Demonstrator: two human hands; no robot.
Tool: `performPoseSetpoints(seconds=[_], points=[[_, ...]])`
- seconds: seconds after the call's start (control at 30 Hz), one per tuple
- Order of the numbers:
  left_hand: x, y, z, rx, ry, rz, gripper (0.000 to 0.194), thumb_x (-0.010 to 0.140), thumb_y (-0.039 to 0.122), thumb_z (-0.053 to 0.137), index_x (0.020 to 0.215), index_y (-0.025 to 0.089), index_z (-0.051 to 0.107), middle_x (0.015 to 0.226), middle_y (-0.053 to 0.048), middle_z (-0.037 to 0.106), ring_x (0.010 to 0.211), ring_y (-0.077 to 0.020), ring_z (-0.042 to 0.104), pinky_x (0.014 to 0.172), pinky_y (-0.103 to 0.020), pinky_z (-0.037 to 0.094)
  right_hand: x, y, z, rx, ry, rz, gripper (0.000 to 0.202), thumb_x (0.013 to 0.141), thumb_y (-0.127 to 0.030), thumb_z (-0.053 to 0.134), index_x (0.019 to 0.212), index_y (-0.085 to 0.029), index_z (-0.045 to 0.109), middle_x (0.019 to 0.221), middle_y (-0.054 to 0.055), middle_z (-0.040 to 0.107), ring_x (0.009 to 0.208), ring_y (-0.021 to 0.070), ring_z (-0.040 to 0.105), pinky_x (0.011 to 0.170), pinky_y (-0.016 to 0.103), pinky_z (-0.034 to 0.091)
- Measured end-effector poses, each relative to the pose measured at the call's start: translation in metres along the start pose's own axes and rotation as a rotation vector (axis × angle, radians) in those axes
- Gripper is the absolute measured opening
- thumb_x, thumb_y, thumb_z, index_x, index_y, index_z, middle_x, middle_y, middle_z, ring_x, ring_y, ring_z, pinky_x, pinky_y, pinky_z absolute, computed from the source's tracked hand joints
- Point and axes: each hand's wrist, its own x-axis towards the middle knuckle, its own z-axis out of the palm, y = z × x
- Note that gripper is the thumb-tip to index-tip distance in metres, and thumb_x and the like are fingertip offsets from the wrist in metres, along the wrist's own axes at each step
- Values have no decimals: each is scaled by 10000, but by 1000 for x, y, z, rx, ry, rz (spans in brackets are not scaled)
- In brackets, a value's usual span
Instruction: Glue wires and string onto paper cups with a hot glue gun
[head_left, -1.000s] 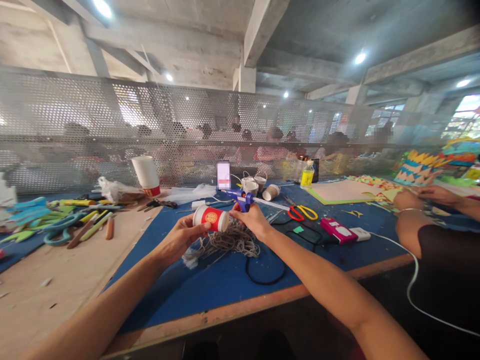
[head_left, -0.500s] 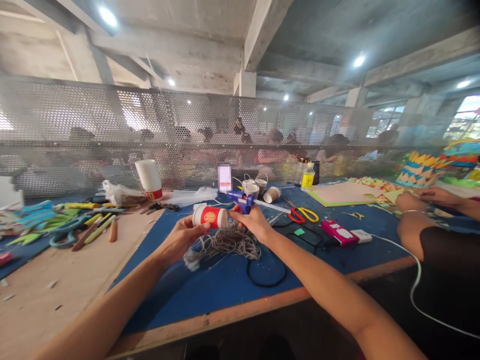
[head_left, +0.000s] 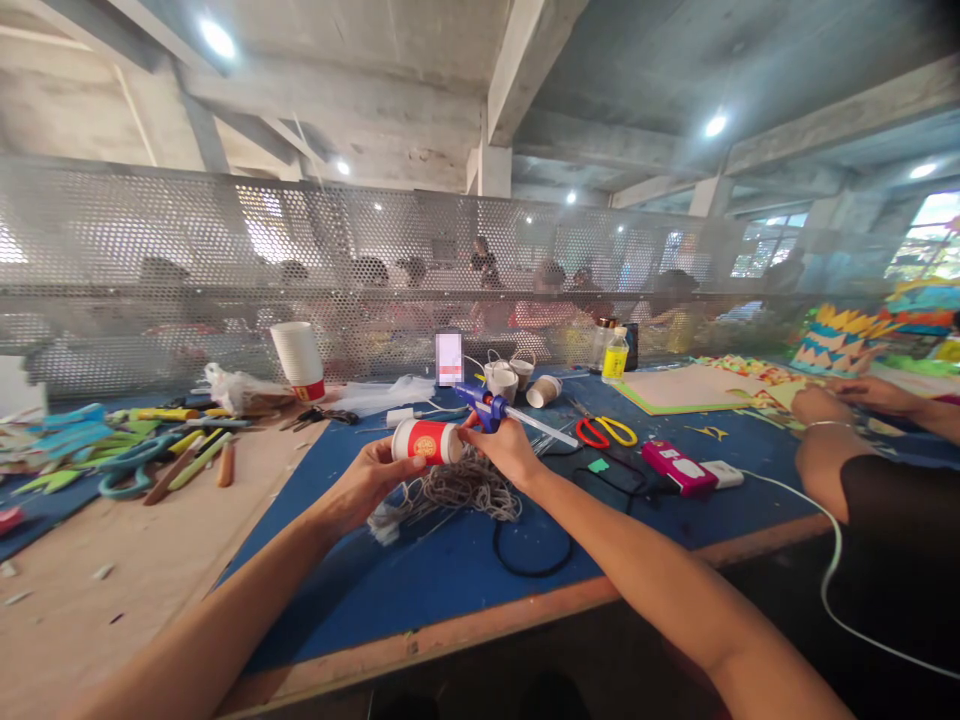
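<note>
My left hand (head_left: 364, 487) is wrapped round a red and white paper cup (head_left: 427, 442) that lies on its side in the air. My right hand (head_left: 506, 448) grips a blue glue gun (head_left: 484, 403), with a clear glue stick jutting out of its back toward the right. The fingertips of my right hand are close to the cup's right end; whether they touch it I cannot tell. Below the hands, a tangle of grey cord (head_left: 472, 485) rests on the blue mat (head_left: 360, 600).
A stack of cups (head_left: 296, 355) stands at the back left, tools (head_left: 180, 460) at the left. Small cups (head_left: 502, 378), scissors (head_left: 607, 431), a yellow bottle (head_left: 616, 356) and a pink box (head_left: 679, 467) lie rightward. Another person's arm (head_left: 821, 450) is at the right.
The cup in my left hand has shifted slightly right and down. A white plug-like piece behind it now shows. My right hand still holds the glue gun.
</note>
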Motion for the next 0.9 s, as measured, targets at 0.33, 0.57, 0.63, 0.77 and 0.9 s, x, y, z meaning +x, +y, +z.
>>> performPoseSetpoints(seconds=[0.33,0.57,0.63,0.77,0.9], points=[[5,2,-1,-75,5,-34,296,777,331,764,1014,154,752,1008,-132,756,907,-259,698,871,-361,524,-8,2,7,-133,70,-281,133,813,-325,672,841,-208,616,807,17,676,740,168,624,740,286,511],[7,1,-5,-53,112,31,250,719,278,819,910,133,750,883,-91,760,808,-196,687,843,-309,508,-9,-2,2,-254,87,-357,188,844,-390,667,872,-208,628,921,52,675,807,189,639,831,323,510],[7,3,-7,-26,177,89,259,719,293,821,908,134,744,884,-84,760,818,-193,685,853,-309,498,-12,-8,-1,-252,60,-295,237,871,-441,635,905,-207,648,895,45,678,712,166,635,776,307,515],[8,6,-11,12,290,182,316,683,337,843,918,150,747,880,-71,764,820,-207,686,855,-326,494,-17,-13,1,-177,-32,-178,317,872,-519,615,958,-217,658,823,13,677,560,132,600,606,267,496],[9,6,-15,3,344,220,321,672,368,847,899,163,750,876,-67,765,821,-208,679,829,-321,487,-19,-7,6,-176,-92,-198,327,858,-542,627,927,-225,667,779,5,680,588,149,602,602,270,480]])
